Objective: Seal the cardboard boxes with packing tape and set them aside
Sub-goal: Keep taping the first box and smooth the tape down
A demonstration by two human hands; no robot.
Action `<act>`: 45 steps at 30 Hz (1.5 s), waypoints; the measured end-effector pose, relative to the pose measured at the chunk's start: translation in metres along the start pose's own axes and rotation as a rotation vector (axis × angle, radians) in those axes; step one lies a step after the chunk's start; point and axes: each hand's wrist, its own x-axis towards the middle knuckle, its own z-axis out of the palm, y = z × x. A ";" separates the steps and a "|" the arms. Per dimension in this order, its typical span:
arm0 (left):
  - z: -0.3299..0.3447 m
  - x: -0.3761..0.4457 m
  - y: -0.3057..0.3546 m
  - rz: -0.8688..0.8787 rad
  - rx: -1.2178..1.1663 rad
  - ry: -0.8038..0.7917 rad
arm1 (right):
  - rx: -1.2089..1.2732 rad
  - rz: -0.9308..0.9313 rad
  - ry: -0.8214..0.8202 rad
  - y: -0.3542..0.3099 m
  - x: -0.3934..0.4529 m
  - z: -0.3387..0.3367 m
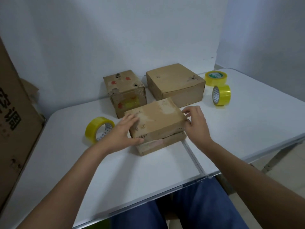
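A flat worn cardboard box [156, 123] lies in the middle of the white table [239, 129], its lid slightly raised along the front. My left hand [123, 133] grips the box's left front corner, fingers on top and thumb on the side. My right hand [195, 120] holds the right end, fingers curled over the top edge. Behind stand a small cube box with red marks [125, 91] and a wider flat box [175, 83]. One yellow tape roll [99, 130] stands just left of my left hand.
Two more yellow tape rolls are at the back right, one lying flat [215, 78], one on edge [221, 95]. A large printed carton [14, 116] leans at the left beside the table. A seam [193, 156] runs across the tabletop. The wall is close behind the boxes.
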 end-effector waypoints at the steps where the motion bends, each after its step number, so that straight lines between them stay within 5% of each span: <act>1: 0.001 -0.001 -0.002 -0.014 0.009 0.038 | 0.027 -0.063 0.002 -0.016 0.001 -0.001; 5: 0.009 -0.006 -0.007 -0.027 -0.008 0.097 | 0.018 -0.324 -0.053 -0.062 0.009 0.011; 10: 0.011 -0.008 -0.009 0.005 -0.041 0.104 | -0.086 -0.216 -0.460 -0.091 0.019 0.044; 20: 0.008 -0.006 -0.011 0.031 -0.029 0.104 | -0.139 -0.121 -0.621 -0.103 0.036 0.054; 29: 0.014 -0.007 -0.007 -0.002 -0.290 0.343 | 0.114 -0.178 -0.508 -0.086 0.014 0.045; 45: 0.033 0.003 0.008 -0.194 -0.396 0.523 | -0.014 -0.129 -0.378 -0.085 0.011 0.062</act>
